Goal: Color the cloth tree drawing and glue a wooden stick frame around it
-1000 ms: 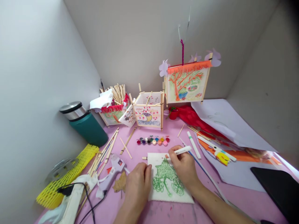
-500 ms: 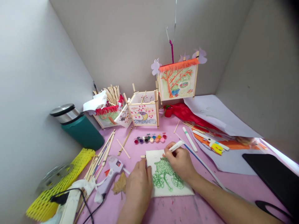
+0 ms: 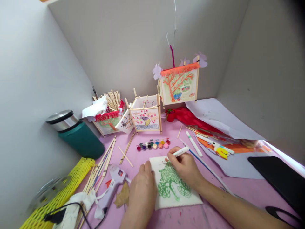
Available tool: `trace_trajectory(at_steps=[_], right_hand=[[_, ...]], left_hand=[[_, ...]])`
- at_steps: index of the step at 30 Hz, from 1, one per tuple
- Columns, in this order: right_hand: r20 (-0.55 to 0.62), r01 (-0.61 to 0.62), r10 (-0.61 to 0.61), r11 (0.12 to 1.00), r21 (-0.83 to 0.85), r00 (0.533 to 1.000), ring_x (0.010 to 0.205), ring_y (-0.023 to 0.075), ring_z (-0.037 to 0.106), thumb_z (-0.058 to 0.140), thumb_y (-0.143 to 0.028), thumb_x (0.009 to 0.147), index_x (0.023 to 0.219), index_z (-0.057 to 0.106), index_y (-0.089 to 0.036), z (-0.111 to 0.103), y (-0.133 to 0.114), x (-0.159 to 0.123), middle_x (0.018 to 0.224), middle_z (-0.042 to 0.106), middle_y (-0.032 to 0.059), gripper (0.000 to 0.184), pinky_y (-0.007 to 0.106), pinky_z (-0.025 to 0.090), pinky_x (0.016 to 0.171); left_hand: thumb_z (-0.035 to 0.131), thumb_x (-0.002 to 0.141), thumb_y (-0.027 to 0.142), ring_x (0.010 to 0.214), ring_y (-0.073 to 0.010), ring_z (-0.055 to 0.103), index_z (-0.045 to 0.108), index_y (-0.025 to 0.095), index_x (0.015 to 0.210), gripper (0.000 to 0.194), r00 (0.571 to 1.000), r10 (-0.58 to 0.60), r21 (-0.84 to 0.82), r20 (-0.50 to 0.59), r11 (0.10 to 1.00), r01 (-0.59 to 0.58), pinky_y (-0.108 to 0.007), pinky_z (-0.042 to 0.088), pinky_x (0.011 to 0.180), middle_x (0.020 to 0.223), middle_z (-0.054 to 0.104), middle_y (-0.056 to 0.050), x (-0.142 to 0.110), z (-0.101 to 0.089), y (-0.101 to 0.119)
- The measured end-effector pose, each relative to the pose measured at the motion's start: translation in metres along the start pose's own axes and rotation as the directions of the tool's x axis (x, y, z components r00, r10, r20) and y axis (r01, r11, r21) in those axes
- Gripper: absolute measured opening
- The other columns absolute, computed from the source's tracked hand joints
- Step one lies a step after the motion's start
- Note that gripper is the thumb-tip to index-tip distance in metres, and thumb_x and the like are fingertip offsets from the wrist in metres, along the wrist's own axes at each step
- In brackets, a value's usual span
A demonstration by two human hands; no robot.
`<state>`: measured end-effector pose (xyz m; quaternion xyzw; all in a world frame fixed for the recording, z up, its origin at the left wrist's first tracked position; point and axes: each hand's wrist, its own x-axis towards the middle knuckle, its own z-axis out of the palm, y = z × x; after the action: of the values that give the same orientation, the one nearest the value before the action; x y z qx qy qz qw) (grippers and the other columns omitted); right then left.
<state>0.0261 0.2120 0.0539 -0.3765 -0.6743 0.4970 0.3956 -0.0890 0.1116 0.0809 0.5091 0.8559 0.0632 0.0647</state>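
A white sheet (image 3: 194,198) with a green marker drawing of a tree and scribbled loops (image 3: 170,179) lies flat before me. My right hand (image 3: 183,165) grips a white marker (image 3: 180,151), its tip close to the paper above the green crown. Along the sheet's left edge rests my left hand (image 3: 144,187), fingers stretched forward, steadying nothing I can see besides the paper. Just left of that hand lie a dry leaf (image 3: 122,195) and a lilac glue gun (image 3: 113,187). Another white marker with a green band (image 3: 194,143) lies beyond my right hand.
Paint pots (image 3: 154,145) stand ahead, before a stick-framed lantern (image 3: 145,119). A painted lantern (image 3: 179,86) hangs above. At left are a green bottle (image 3: 81,138), wooden sticks (image 3: 108,159) and yellow netting (image 3: 81,171); at right, a black tablet-like slab (image 3: 278,181) and papers.
The view has shifted slightly. My right hand's marker tip has moved a little left, off the crown's top. My left hand stays by the sheet's left edge; the small stick beside its fingertips no longer shows.
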Motion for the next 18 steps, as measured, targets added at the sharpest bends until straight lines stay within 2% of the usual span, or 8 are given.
trace_trajectory(at_steps=[5,12,18], right_hand=[[-0.029,-0.01,0.011,1.0,0.011,1.0,0.048,0.0108,0.049,0.052,-0.033,0.082,0.074,0.054,-0.019,-0.0015,0.001,0.0017,0.057,0.058,-0.0027,0.016,0.02,0.031,0.042],[0.036,0.015,-0.012,0.997,-0.074,0.999,0.046,0.0101,0.047,0.052,-0.027,0.079,0.069,0.054,-0.019,-0.0036,-0.0024,-0.0029,0.053,0.056,-0.0038,0.013,0.02,0.032,0.044],[0.077,0.042,-0.034,0.994,-0.1,0.996,0.048,0.0106,0.048,0.052,-0.029,0.081,0.072,0.055,-0.019,0.0,-0.0005,-0.0028,0.056,0.058,-0.0036,0.014,0.021,0.034,0.046]], left_hand=[[0.034,0.089,0.019,0.093,-0.0213,0.062,0.049,0.017,0.116,0.031,1.0,-0.009,-0.09,-0.005,0.996,0.009,-0.029,0.041,0.073,0.097,0.064,-0.009,0.0009,0.0046,-0.0058],[0.035,0.089,0.019,0.087,-0.0215,0.063,0.048,0.017,0.118,0.032,1.0,-0.012,-0.043,0.009,0.999,0.012,-0.029,0.04,0.067,0.097,0.064,-0.009,0.0015,0.0062,-0.004],[0.034,0.09,0.02,0.083,-0.0212,0.064,0.049,0.018,0.117,0.031,1.0,-0.007,-0.009,0.009,1.0,0.007,-0.029,0.04,0.063,0.095,0.064,-0.008,0.0006,0.0063,-0.0029]])
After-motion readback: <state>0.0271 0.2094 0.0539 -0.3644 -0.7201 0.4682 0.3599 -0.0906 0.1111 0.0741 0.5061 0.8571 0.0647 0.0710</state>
